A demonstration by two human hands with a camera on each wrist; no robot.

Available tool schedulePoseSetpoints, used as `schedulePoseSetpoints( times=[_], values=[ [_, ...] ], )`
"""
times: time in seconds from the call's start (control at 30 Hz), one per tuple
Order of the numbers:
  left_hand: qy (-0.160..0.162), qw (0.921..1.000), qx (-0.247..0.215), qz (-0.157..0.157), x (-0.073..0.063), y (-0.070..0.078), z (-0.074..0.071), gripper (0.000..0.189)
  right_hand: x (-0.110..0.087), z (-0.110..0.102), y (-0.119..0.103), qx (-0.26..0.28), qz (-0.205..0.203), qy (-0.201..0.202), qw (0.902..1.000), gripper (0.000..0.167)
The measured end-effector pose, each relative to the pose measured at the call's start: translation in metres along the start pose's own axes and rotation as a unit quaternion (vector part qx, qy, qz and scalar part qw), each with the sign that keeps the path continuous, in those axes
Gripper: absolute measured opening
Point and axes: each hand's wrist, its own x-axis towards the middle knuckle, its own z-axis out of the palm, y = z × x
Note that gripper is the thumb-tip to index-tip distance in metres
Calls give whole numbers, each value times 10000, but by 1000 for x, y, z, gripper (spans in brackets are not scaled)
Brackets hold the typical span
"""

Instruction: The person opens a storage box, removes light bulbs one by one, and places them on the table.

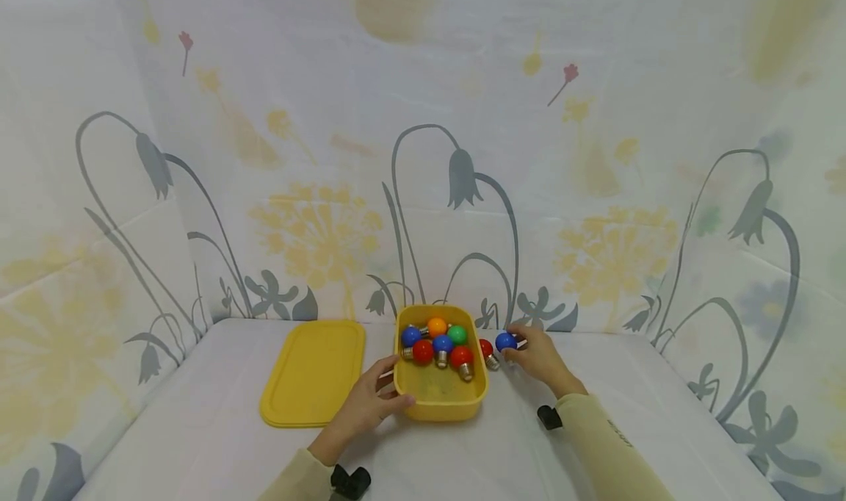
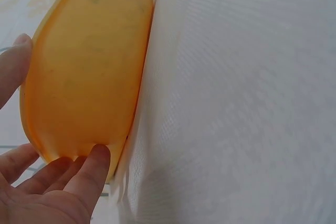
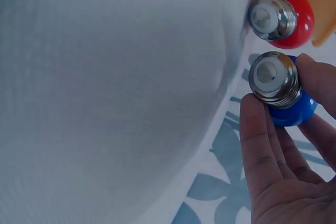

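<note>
My left hand (image 1: pixel 362 407) holds the near left corner of a yellow plastic box (image 1: pixel 441 412), thumb on the near side and fingers against the left wall. Inside the box lie several round light bulbs: red (image 1: pixel 423 352), blue (image 1: pixel 443 344), green (image 1: pixel 457 334) and orange (image 1: pixel 436 328). To the right of the box, my right hand (image 1: pixel 543 360) pinches a blue light bulb (image 3: pixel 294 113) between thumb and fingers. Its metal screw base faces the right wrist camera. A red light bulb (image 3: pixel 300 24) lies between that hand and the box wall.
A yellow lid (image 1: pixel 316 372) lies flat on the white-covered table, left of the box. Behind the table hangs a white cloth (image 1: pixel 423 244) with flower prints. Black straps (image 1: pixel 350 482) are on both wrists.
</note>
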Motion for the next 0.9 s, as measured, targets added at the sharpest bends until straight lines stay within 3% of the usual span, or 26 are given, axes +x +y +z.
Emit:
schedulePoseSetpoints(
  times=[0.3,0.9],
  values=[
    [-8,10000,14,-14,0,-3,2,82,0,4,0,-342,433,-229,9982,44],
    [-44,9999,-129,55,1,-2,0,83,1,-3,3,-624,542,-372,9959,54]
  ],
)
